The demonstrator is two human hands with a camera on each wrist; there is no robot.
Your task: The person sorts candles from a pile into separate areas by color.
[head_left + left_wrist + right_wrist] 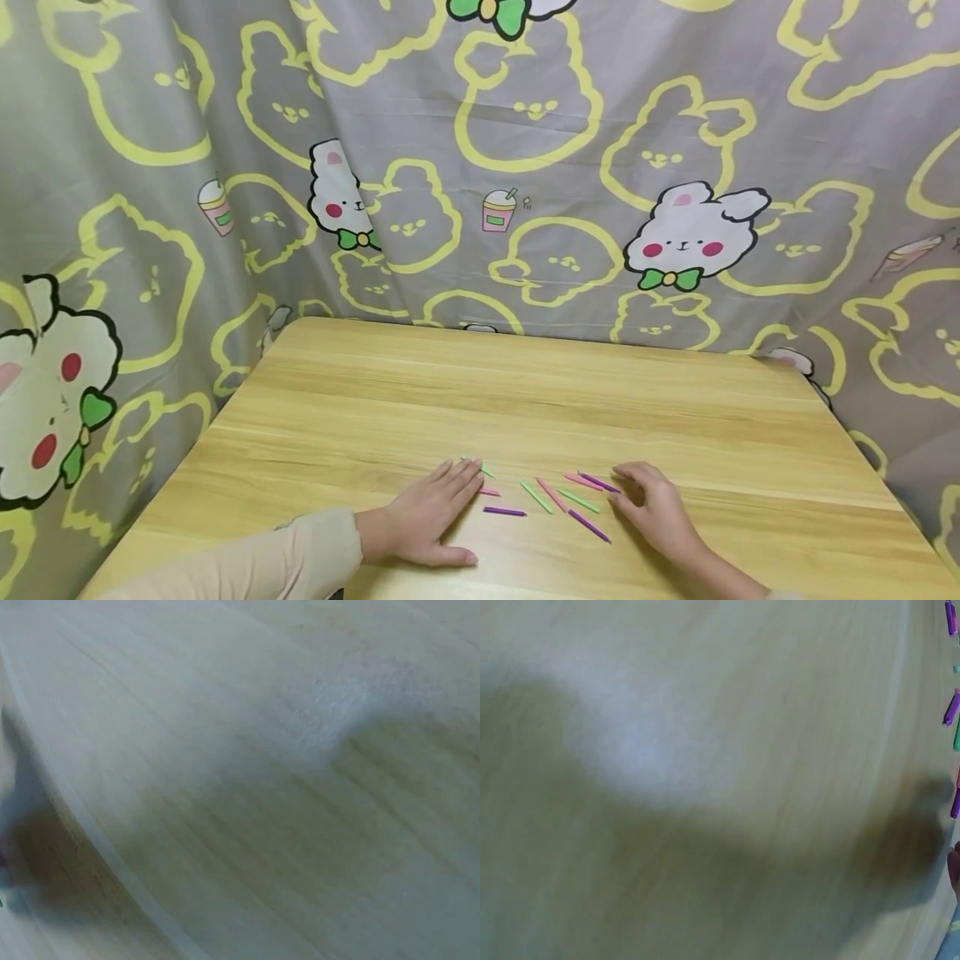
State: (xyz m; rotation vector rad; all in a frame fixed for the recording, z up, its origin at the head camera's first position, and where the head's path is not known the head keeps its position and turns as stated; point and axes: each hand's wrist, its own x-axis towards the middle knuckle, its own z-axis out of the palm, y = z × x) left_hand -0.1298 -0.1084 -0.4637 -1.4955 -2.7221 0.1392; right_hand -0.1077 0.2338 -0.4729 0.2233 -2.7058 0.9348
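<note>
Tabletop (450, 392): looks like wood or wood laminate, streaky grain, smooth, satin; soft whitish glare on it in both wrist views. Sticks (589, 526): look like plastic, smooth; gloss level too small to tell. Curtain (420, 125): printed cloth, smooth weave, soft folds, mostly matt. Sleeve (322, 542): matt cloth, lightly creased.

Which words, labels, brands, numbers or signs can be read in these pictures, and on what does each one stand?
None can be read.
On the curtain, any writing on the printed cups would be too small to read.
No lettering can be made out on the coloured sticks or the tabletop.
</note>
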